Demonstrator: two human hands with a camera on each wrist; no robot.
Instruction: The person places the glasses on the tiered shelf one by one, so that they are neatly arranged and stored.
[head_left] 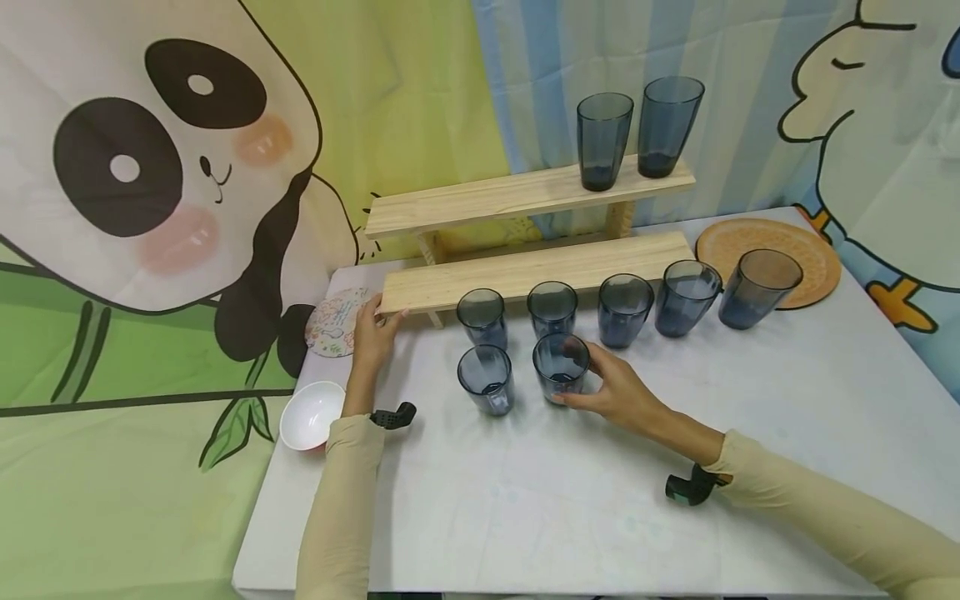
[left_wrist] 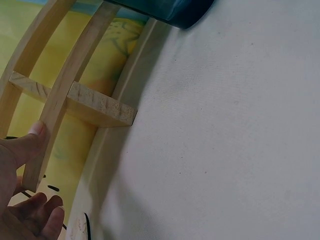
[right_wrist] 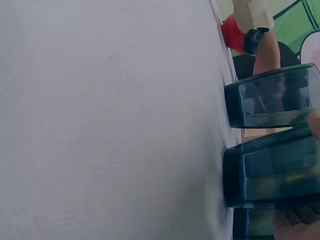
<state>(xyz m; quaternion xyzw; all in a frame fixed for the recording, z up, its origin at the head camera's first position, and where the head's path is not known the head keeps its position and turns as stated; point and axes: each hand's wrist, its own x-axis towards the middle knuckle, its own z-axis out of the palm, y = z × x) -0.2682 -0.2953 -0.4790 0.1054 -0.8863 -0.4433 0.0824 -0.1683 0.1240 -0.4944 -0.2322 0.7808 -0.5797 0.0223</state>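
My left hand [head_left: 372,340] grips the left end of the lower board of a two-tier wooden shelf [head_left: 517,273]. The left wrist view shows the thumb on the board [left_wrist: 59,107] and other fingers below it. With thumb and fingers around its side, my right hand [head_left: 622,392] holds a blue tinted glass [head_left: 558,362] standing upright in front of the shelf. Left of it is a similar glass [head_left: 483,379]. Behind them, more blue glasses [head_left: 552,307] line the shelf's front. In the right wrist view the held glass [right_wrist: 270,170] appears sideways.
Two taller glasses [head_left: 603,137] stand at the right end of the upper board. A round orange-brown mat [head_left: 817,258] lies at the back right, overlapped by a glass [head_left: 757,287]. On the left are a patterned round mat [head_left: 330,325] and a white bowl [head_left: 309,417] near the table edge.
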